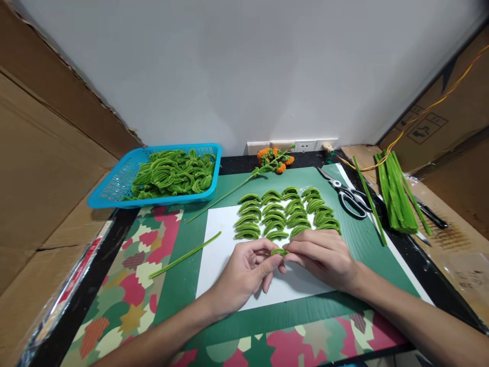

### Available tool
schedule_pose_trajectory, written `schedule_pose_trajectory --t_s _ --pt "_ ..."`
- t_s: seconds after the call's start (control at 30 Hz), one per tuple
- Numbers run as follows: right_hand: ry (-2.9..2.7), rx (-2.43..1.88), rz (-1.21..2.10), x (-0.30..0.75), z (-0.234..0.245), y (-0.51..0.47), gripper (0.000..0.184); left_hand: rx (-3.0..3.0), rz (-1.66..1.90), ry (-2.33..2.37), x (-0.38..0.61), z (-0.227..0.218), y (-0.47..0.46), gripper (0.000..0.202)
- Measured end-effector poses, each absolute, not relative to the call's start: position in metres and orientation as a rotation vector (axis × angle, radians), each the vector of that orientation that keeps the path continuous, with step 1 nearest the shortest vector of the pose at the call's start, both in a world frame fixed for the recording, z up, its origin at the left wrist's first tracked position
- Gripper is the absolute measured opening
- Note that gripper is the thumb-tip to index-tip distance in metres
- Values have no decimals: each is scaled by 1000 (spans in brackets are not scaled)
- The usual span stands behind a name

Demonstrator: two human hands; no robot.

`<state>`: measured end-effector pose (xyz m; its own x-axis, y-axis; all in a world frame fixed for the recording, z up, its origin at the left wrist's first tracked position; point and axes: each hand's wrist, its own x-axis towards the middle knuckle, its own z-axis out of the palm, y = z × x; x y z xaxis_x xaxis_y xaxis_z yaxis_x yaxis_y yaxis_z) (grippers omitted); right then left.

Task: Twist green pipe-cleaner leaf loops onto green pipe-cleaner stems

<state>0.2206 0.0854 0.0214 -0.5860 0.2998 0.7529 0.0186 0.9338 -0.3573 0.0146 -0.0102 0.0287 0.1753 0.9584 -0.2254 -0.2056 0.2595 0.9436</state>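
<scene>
Between the fingertips of both hands is a small bent piece of green pipe cleaner (279, 252), shaped like a leaf. My left hand (250, 270) pinches one end of it, its other fingers curled below. The opposite end is in the pinch of my right hand (323, 257). Just beyond the hands, curved green pipe-cleaner leaves (273, 218) lie in several columns on a white sheet of paper (217, 255). My right hand covers part of the nearest rows. A straight green pipe cleaner (187, 253) rests left of my left hand.
A blue basket (214, 178) heaped with green leaves stands back left. An orange pipe-cleaner flower stem (250, 178) lies behind the paper. Scissors (346, 196), a bundle of green pipe cleaners (397, 199) and a black-handled knife (431, 214) lie on the right. Wall sockets (305, 147) line the back.
</scene>
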Motion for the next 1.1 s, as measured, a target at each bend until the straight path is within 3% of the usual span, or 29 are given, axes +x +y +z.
schedule_pose_trajectory --t_s 0.33,0.9,1.1 --pt "-2242 -211 237 222 27 79 6 964 1017 1151 18 32 -12 35" --pt "-2299 -285 247 220 26 76 5 953 1039 1257 20 30 -17 31" --pt "-2305 -368 398 217 27 71 6 940 1041 1253 20 28 -18 33"
